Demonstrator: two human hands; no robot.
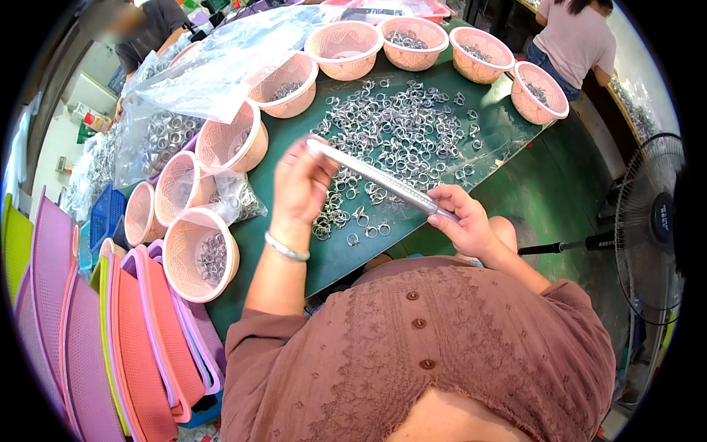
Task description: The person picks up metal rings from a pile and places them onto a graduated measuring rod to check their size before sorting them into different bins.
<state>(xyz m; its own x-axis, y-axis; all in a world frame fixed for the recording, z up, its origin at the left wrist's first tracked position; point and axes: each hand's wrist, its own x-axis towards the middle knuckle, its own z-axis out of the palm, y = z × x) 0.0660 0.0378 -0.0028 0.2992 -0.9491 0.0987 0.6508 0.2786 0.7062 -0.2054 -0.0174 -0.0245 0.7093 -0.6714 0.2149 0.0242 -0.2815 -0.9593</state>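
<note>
Steel ring mandrel [383,180], slim, tapered and shiny, held slantwise above green table [508,140]. Left hand [300,184] closed about narrow tip, right hand [464,221] gripping thick end. Judged stiff, light, slippery; best taken at both ends. Silver rings [401,125] heaped beneath, ringed by pink baskets [199,254].

The left hand [300,184] covers the rod's [383,179] upper end; the rings [401,129] are too small to distinguish; clear bags [213,70] veil several pink baskets [221,140].
</note>
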